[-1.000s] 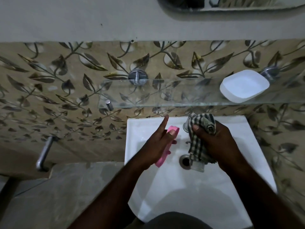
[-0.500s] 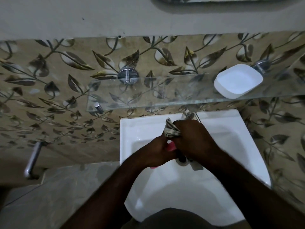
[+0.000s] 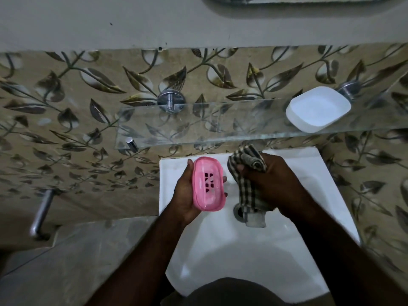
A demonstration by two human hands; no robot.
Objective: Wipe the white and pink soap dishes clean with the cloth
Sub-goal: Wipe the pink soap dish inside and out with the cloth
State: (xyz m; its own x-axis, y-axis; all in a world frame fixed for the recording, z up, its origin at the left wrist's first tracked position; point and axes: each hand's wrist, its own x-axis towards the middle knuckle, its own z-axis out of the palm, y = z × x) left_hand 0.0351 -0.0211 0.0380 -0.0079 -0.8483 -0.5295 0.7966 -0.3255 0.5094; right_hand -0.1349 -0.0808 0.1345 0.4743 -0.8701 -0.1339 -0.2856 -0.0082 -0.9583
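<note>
View straight down onto a white ceramic wash basin (image 3: 242, 250) set against a wall of beige tiles printed with dark leaves (image 3: 88, 96).

Over the basin's back-left part, cradled in the left hand (image 3: 184, 195): an oval pink plastic soap dish (image 3: 207, 184) with a block of drain slots in its floor. Hollow side up, long axis running from the basin's back rim toward its front, slightly tilted. Palm underneath, thumb up the dish's left edge, fingertips curling over its right edge.

Just beside it, over the basin's drain hole (image 3: 238, 212): the right hand (image 3: 276, 184), fingers closed tight round a bunched dark-and-pale checked cloth (image 3: 248, 195). One wad poking out past the knuckles, a loose tail hanging down to the drain. Cloth and pink dish near each other, not touching, a strip of bare basin between.

Above the basin's back rim, on a clear glass shelf (image 3: 198, 127) fixed to the wall: a rounded-square white plastic soap dish (image 3: 318, 109), out toward the basin's right side, open side up, touched by nothing. Well apart from both hands, nearer the right one.

Probable step in hand: wiping the pink dish. Needed for that, only a short sideways carry of the cloth into the upturned hollow, then strokes along the long axis. Cleanliness of either dish hard to judge in the dim light.
</note>
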